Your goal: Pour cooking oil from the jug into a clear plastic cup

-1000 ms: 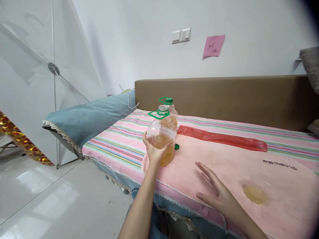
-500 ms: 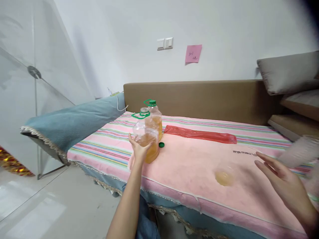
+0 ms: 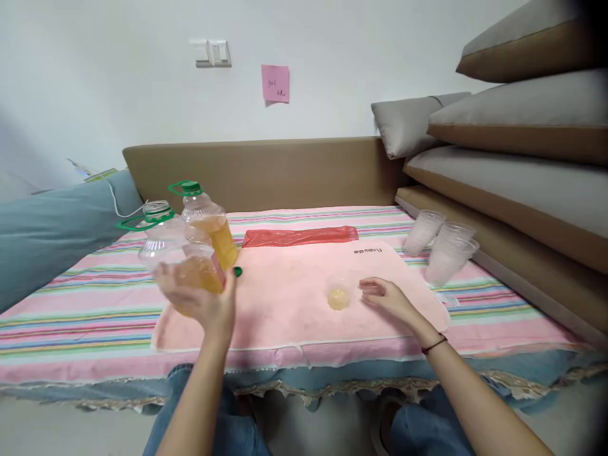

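Note:
My left hand (image 3: 204, 304) is blurred, its fingers and thumb spread around the near side of an uncapped clear plastic bottle (image 3: 161, 244) of yellowish liquid. This bottle has a green carry handle. Right behind it stands a similar bottle (image 3: 221, 237) with a green cap on. A loose green cap (image 3: 237, 271) lies on the pink mat, beside my left thumb. My right hand (image 3: 384, 297) is open with bent fingers, just right of a small clear plastic cup (image 3: 339, 297) holding a little yellowish liquid. A small gap separates its fingertips from the cup.
Stacks of clear plastic cups (image 3: 449, 259) lean on the striped sheet at right. Stacked cushions (image 3: 517, 171) rise beyond them. A red plastic bag (image 3: 299, 236) lies along the back edge of the pink mat (image 3: 285, 323). The brown backrest (image 3: 266, 174) borders the rear.
The view has swung right, bringing the cup stacks and cushions fully in. My right hand has come left, closer to the cup with liquid. My left hand stays at the uncapped bottle.

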Available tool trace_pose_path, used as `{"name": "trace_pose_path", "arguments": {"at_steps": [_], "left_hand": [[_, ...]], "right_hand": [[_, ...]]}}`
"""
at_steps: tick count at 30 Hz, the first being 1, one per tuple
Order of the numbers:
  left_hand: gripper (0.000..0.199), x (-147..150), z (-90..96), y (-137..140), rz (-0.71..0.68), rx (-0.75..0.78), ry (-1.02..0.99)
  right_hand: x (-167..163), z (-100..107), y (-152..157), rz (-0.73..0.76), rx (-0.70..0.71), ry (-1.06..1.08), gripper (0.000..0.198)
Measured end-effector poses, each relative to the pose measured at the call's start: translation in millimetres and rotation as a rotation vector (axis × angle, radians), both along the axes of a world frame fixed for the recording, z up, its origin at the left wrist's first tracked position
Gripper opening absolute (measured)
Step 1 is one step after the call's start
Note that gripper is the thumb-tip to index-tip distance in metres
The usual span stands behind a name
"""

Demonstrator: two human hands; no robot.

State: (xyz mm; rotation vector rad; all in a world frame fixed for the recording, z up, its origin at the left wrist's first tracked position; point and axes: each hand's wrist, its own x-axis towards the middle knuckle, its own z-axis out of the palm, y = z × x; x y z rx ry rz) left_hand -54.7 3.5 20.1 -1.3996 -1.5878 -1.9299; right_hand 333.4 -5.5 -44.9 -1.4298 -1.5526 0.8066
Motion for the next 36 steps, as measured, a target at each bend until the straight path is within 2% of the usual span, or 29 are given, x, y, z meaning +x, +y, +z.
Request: {"name": "trace_pose_path", "arguments": {"at_steps": [1,3,4,5,7,9,11,14,20,24,29,36], "left_hand": [[0.088,21.8,-6.0,-2.5,-0.099,-0.006,0.048],[0.070,65.6,-24.2,-4.9,-0.525,-0.173,0.108],[0.070,86.1,-35.1,-4.7,-0.709,-0.294,0.089],[0.077,104.7,-46.0,-3.8,-0.824,-0.420,0.062],[0.090,134.9,-64.2,-0.5,-0.939,-0.630,-0.002],[0.092,155.5,-74.2,3.3,-0.965,-0.712,-0.101],[0.087,167.7,-76.3,6.5,-0.963,-0.720,-0.199],[0.079,175.7,-72.8,9.0,-0.956,-0.709,-0.277],[0.075,191.0,-63.2,23.0,-0.940,-0.698,-0.284],[0.075,225.3,-50.3,53.2,-0.929,-0.702,-0.224],[0.077,286.6,-35.9,99.6,-0.908,-0.738,-0.093],[0.081,354.9,-35.9,161.4,-0.882,-0.782,0.008]], "right_hand": [[-3.6,1.5,-0.5,0.020,0.000,-0.012,0.037],[-7.7,4.9,-1.7,0.041,0.003,-0.050,0.033],[-8.1,6.4,-2.5,0.042,0.001,-0.076,0.032],[-7.4,7.7,-3.2,0.037,-0.004,-0.104,0.031],[-3.8,8.8,-4.9,0.017,-0.025,-0.167,0.028],[1.1,8.3,-7.0,-0.001,-0.053,-0.228,0.025],[5.6,7.6,-9.6,-0.010,-0.074,-0.280,0.023],[10.2,9.3,-14.1,-0.014,-0.096,-0.338,0.025],[15.5,21.7,-23.7,-0.016,-0.136,-0.390,0.026],[19.9,27.6,-29.6,-0.014,-0.178,-0.395,0.029],[20.3,33.2,-34.0,-0.015,-0.220,-0.402,0.031],[14.3,40.5,-32.9,-0.036,-0.269,-0.428,0.039]]}}
